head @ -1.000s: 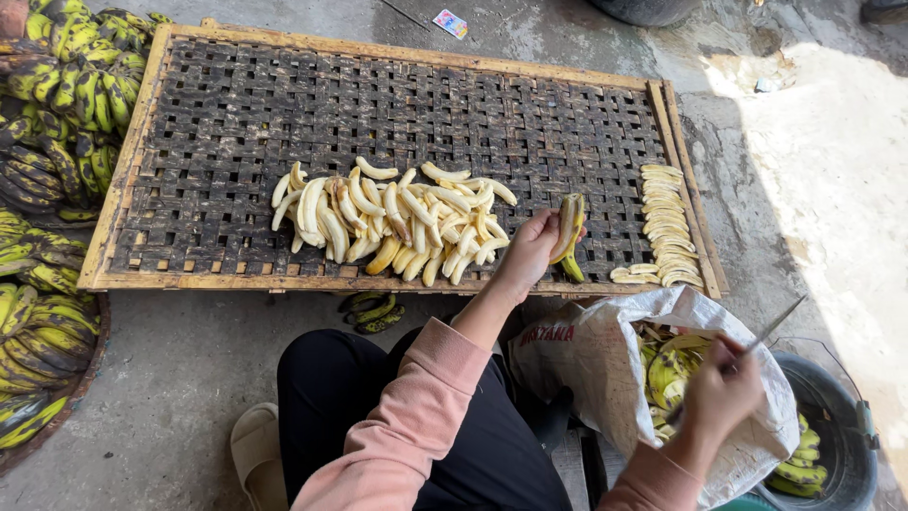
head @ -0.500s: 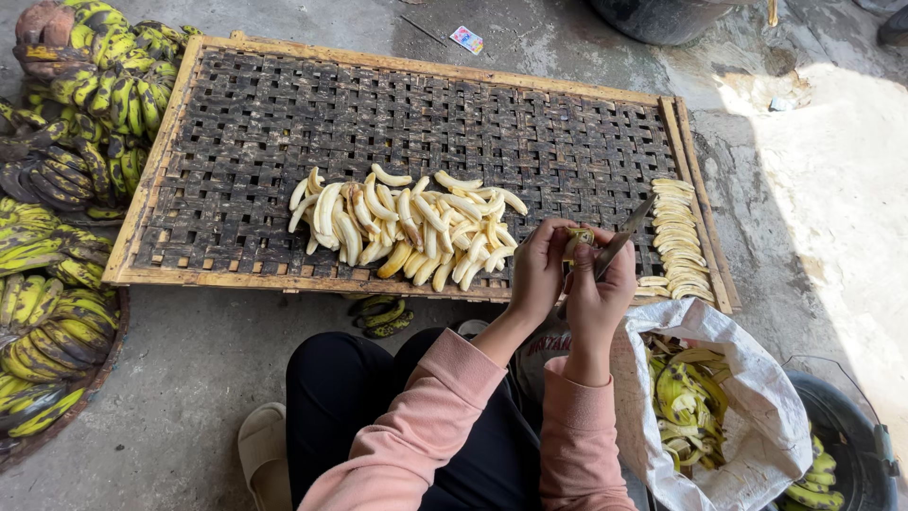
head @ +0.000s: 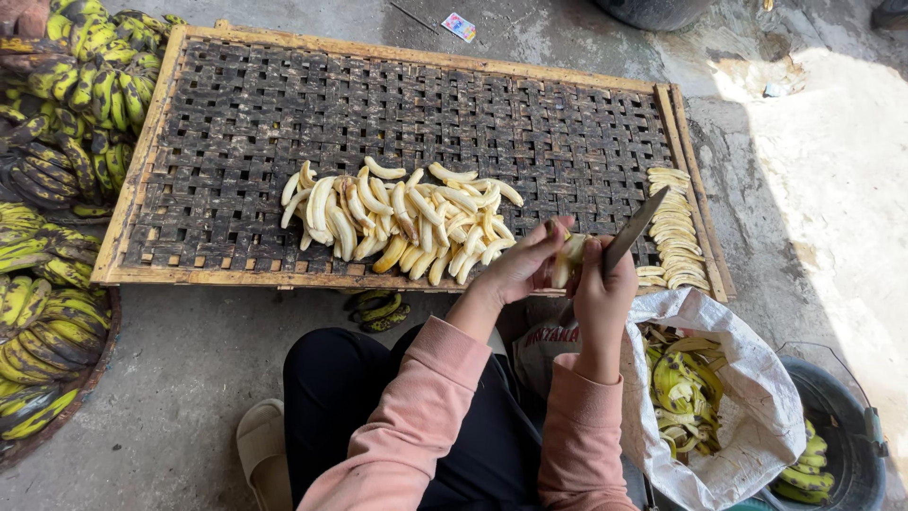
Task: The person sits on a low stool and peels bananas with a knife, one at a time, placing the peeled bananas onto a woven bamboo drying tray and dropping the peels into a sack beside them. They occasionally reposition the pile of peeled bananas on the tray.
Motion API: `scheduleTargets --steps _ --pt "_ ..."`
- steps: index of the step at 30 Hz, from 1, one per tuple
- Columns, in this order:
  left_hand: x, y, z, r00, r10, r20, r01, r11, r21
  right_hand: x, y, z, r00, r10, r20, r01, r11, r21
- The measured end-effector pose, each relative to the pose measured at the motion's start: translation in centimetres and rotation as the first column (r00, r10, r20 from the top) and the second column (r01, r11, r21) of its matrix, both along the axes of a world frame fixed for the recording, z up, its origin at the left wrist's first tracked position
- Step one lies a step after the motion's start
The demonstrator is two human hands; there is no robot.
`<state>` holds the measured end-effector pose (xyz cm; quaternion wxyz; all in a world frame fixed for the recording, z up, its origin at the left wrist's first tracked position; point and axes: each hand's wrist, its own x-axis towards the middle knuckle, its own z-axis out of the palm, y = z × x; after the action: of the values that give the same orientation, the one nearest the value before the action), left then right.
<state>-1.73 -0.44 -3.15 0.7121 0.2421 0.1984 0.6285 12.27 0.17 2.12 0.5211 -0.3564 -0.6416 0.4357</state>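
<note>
Banana (head: 568, 260), half peeled and pale, held upright between both hands just over the near edge of the woven tray (head: 236, 142). Left hand (head: 520, 267) wrapped around its lower part, fingers curled behind it, thumb toward the body. Right hand (head: 603, 289) clenched on the handle of a knife (head: 632, 232), blade slanting up and to the right, its inner edge close against the fruit; contact between blade and banana not clear enough to tell.

Nearest the camera: pink sleeves, dark trousers, a light sandal (head: 263, 454) on the concrete floor. To the right of the knees, a white sack (head: 747, 378) open and full of yellow-green peels (head: 686, 393); beside it, a dark bucket (head: 842, 416) with more greenish pieces inside. A few unpeeled green bananas (head: 380, 308) on the floor just under the tray's front rail.

On the tray, a heap of peeled bananas (head: 402, 222) near the front edge, left of the hands. Along the tray's right side, a neat row of sliced pieces (head: 673, 227), overlapping.

At far left, a round basket (head: 57, 416) and piles of dark-spotted unpeeled bunches (head: 66, 104). Beyond the tray, a small coloured wrapper (head: 459, 26) on the ground.
</note>
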Motion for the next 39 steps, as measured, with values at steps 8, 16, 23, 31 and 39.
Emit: scheduleTargets --steps 8,16,23,31,39 --pt "-0.9 -1.3 2.5 0.886 -0.067 -0.459 0.182 0.961 0.210 4.0 1.1 0.6 0.866 -0.109 -0.487 -0.001 0.976 -0.219" --pt "0.0 0.3 0.9 0.902 -0.111 -0.417 0.165 0.982 0.095 16.2 0.5 0.0 0.816 -0.560 -0.144 0.567 0.823 0.011" --pt "1.6 1.5 0.6 0.976 0.203 -0.082 -0.203 0.979 0.012 14.2 0.3 -0.2 0.786 -0.479 0.392 0.507 0.861 0.035" --pt "3.7 2.1 -1.9 0.953 0.273 -0.129 -0.275 0.962 0.004 0.6 -0.7 -1.0 0.940 -0.277 0.196 0.233 0.947 0.224" --pt "6.4 1.8 -1.6 0.979 0.206 -0.001 -0.205 0.975 -0.082 1.9 1.4 -3.0 0.881 -0.374 0.291 0.321 0.923 0.212"
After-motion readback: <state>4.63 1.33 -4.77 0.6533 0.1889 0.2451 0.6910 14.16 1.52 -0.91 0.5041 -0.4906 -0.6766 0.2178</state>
